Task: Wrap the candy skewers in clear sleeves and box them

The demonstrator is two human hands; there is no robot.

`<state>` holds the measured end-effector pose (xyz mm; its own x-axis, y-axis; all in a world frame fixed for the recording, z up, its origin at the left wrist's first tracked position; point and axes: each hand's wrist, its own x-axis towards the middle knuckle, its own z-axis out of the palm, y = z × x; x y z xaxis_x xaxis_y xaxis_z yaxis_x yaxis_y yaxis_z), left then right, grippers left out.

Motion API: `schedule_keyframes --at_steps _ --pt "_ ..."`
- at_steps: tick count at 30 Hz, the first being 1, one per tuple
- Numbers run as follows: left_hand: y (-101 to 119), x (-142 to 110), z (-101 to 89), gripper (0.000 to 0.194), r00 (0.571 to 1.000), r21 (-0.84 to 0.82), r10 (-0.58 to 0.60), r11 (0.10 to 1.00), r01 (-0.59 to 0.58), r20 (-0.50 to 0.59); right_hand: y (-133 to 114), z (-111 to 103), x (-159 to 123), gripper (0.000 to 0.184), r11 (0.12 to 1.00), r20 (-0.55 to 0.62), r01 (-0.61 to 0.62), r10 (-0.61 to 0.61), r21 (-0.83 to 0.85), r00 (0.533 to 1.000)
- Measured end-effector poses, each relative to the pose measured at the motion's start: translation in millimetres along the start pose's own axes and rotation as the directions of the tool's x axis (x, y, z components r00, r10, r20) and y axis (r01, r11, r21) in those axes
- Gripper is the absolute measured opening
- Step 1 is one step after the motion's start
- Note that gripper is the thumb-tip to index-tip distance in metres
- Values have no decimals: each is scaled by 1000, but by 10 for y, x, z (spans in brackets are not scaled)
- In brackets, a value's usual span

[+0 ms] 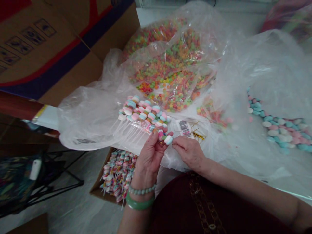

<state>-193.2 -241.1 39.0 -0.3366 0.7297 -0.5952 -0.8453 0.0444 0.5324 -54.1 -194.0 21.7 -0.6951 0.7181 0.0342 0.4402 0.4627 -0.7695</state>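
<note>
A candy stick (168,139) sits near the table's (50,119) front edge, pinched by the left hand (151,152). The right hand's (190,152) fingertips press together just beside it, their grip unclear. Marshmallow skewers (143,112) crowd beyond; a carton (99,191) stands below the edge.

Large cardboard box (73,79), upper left, printed with a red curve, a dark blue band and a row of square pictograms (32,36). Lower left, folding chair (17,185): dark leaf-patterned fabric, thin black frame, white tag (35,169). Beneath, from where I stand, mottled pale grey floor (78,208); brown cardboard piece (31,225) at the near left corner. Far right, pink bundle (287,16), blurred, contents indistinct.
</note>
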Motion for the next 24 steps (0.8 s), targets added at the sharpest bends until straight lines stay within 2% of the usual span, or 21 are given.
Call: schedule_keyframes --at_steps 2,5,9,12,15,20,24 --pt "73 3 -19 14 999 -21 -33 999 33 27 15 -5 2 15 995 -20 -39 41 95 999" --pt "175 24 -59 16 998 -53 38 998 -35 46 40 -23 -7 13 990 -60 -63 71 126 996" --pt "222 83 -94 14 991 12 133 991 -132 -16 48 -30 -17 12 991 -63 -70 78 114 995" --pt "192 95 -78 12 969 70 231 972 -225 -88 46 -29 -19 13 996 -93 -76 79 34 992" --pt "124 67 -38 13 955 79 269 962 -260 -127 48 -23 -32 14 995 -132 -12 -1 -102 991" --pt "40 39 -23 19 967 128 203 975 -184 -153 82 -15 -99 22 939 -165 99 -160 -329 973" --pt "76 54 -64 23 963 221 204 961 -163 -175 138 -43 -132 24 909 -156 165 -239 -384 958"
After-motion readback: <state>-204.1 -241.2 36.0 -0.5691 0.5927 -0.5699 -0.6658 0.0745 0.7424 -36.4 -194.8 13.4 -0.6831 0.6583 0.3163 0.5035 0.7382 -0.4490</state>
